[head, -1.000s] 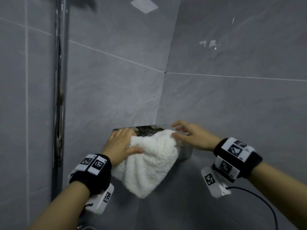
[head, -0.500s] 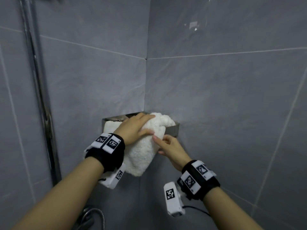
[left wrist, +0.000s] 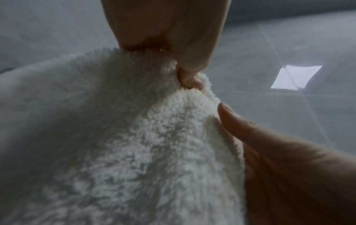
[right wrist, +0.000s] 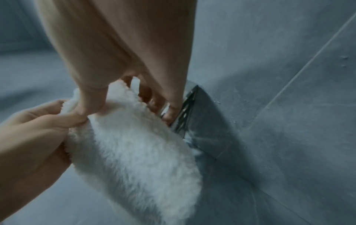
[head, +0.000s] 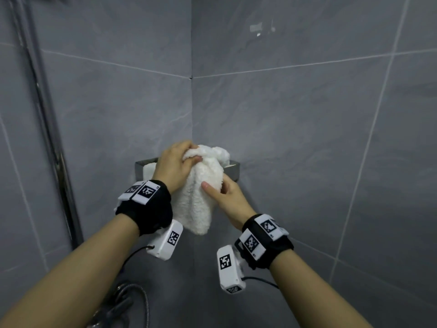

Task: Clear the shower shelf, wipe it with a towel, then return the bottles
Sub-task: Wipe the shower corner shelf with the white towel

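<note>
White fleece bunches under the fingers (head: 192,159) of the left hand (head: 176,167), which curl round the top of the towel (head: 201,197) and clutch it against the back corner of the shower shelf (head: 234,167), probably to gather the cloth into a firm wad for rubbing. Just below, the right hand (head: 224,196) takes the hanging part: its thumb (head: 208,187) lies pressed along the front and its fingers go behind the cloth, a loose pinch that seems meant to steady the tail. The right wrist view shows some fingertips against the shelf's metal front edge. The towel sits partly on the shelf and partly draped over that front edge, into the tiled corner. No bottles are in sight, so the wiping step looks under way. A chrome pipe (head: 45,114) runs down the left wall.
</note>
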